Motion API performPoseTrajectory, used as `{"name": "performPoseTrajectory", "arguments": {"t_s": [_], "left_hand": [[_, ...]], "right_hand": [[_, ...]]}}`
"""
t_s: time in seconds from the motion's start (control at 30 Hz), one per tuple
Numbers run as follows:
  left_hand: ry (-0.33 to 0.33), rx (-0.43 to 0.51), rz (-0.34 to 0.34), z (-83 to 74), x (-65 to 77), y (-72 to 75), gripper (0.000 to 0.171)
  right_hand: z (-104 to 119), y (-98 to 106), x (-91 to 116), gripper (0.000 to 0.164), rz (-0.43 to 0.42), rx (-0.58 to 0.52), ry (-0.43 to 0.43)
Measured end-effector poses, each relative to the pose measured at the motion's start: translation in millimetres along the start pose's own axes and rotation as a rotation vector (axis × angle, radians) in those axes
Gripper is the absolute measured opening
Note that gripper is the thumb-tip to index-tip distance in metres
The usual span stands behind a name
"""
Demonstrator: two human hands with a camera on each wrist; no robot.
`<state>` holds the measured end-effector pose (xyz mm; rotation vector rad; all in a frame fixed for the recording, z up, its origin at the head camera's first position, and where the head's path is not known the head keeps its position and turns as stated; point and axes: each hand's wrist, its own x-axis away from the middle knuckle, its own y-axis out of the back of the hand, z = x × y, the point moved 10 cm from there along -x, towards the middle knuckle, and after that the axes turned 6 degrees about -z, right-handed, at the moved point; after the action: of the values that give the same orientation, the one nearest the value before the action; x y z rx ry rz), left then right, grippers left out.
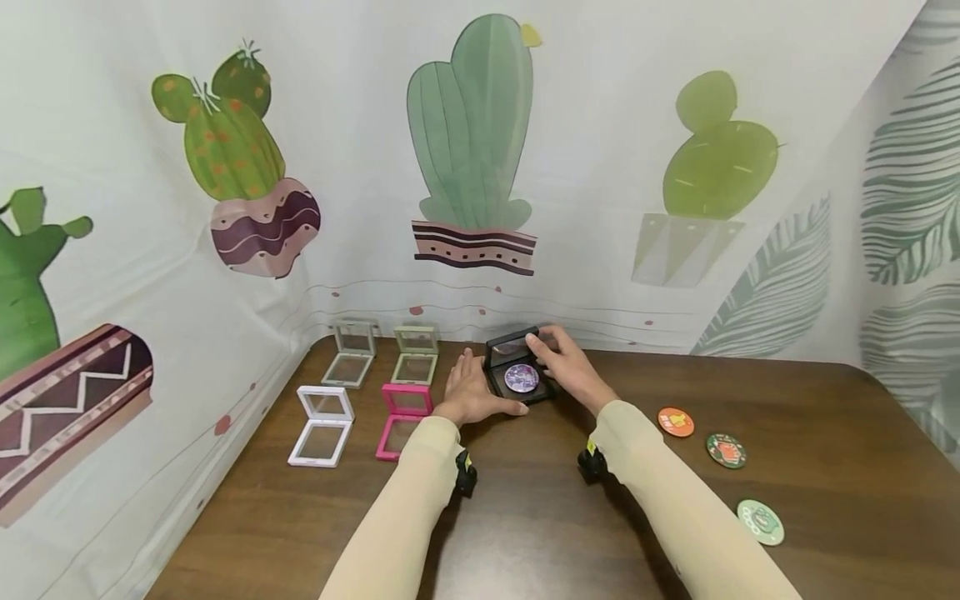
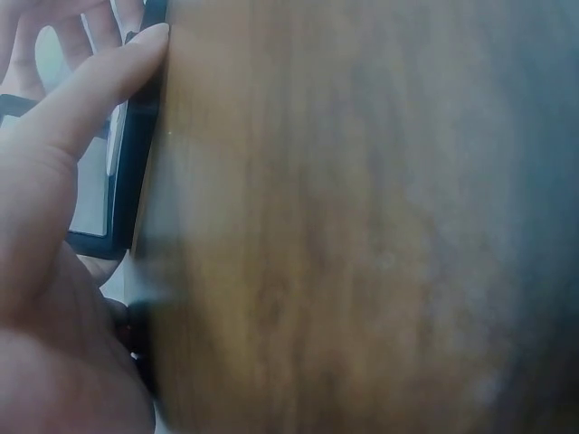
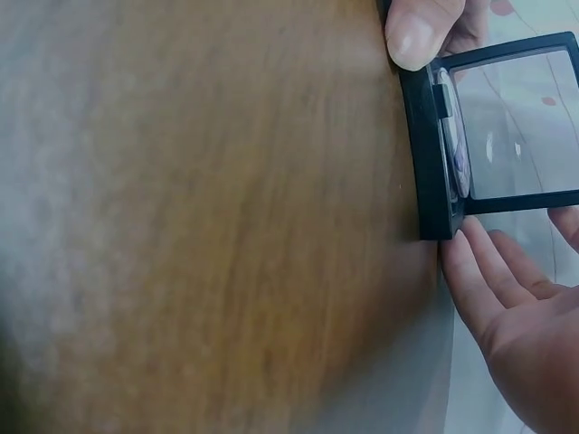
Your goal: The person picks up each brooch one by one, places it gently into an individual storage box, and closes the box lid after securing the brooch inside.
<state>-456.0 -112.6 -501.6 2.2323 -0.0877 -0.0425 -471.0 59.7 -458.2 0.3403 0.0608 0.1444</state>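
A black display case (image 1: 497, 385) stands with its lid raised near the back edge of the table. Inside its base lies a round purple badge (image 1: 521, 378). My left hand (image 1: 472, 392) holds the case from the left, its thumb (image 2: 109, 77) along the front edge of the base. On the other side, my right hand (image 1: 570, 367) grips the case, with the thumb at the upper right corner of the lid (image 3: 516, 127). Its fingers (image 3: 488, 271) reach the right side of the base.
Left of the case, open frames stand on the table: grey (image 1: 348, 368), green (image 1: 415, 369), white (image 1: 321, 446) and pink (image 1: 408, 400), the pink one partly behind my left sleeve. Right of my right arm lie orange (image 1: 676, 422), dark green (image 1: 726, 450) and light green (image 1: 761, 522) round badges. A cactus-print cloth (image 1: 592, 167) hangs behind.
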Motion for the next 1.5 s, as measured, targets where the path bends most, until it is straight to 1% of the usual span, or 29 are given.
{"name": "performPoseTrajectory", "arguments": {"t_s": [0.2,0.33,0.43,0.53,0.73,1.0,1.13,1.23,1.43,1.5], "left_hand": [[0.025,-0.002,-0.022,8.7,1.5,9.0,0.128],[0.009,0.015,-0.019,6.6,1.2,9.6,0.127],[0.011,0.015,-0.013,6.1,1.1,8.5,0.127],[0.024,0.006,-0.011,6.8,1.6,8.1,0.125],[0.006,0.008,-0.013,2.4,1.6,7.8,0.123],[-0.015,0.006,-0.005,-0.1,1.6,2.9,0.119],[-0.016,-0.003,0.002,-1.6,1.1,2.4,0.121],[-0.016,-0.001,0.01,-3.3,1.3,1.9,0.12],[-0.041,0.008,0.016,-6.4,1.9,-0.2,0.114],[-0.051,0.016,0.014,-6.0,1.2,-0.7,0.114]], "right_hand": [[5,-9,-2,0.063,0.023,-0.016,0.007],[5,-7,-1,0.059,0.011,-0.016,-0.001],[4,-5,-1,0.058,0.014,-0.021,0.005],[3,-5,-1,0.058,0.035,-0.03,0.019],[2,-3,3,0.052,0.086,-0.085,0.018],[-3,1,9,0.068,0.173,-0.097,-0.018],[-6,4,11,0.07,0.191,-0.128,-0.038],[-8,6,11,0.071,0.203,-0.138,-0.038],[-12,13,12,0.071,0.233,-0.039,0.022],[-13,14,12,0.073,0.248,-0.027,0.03]]}}
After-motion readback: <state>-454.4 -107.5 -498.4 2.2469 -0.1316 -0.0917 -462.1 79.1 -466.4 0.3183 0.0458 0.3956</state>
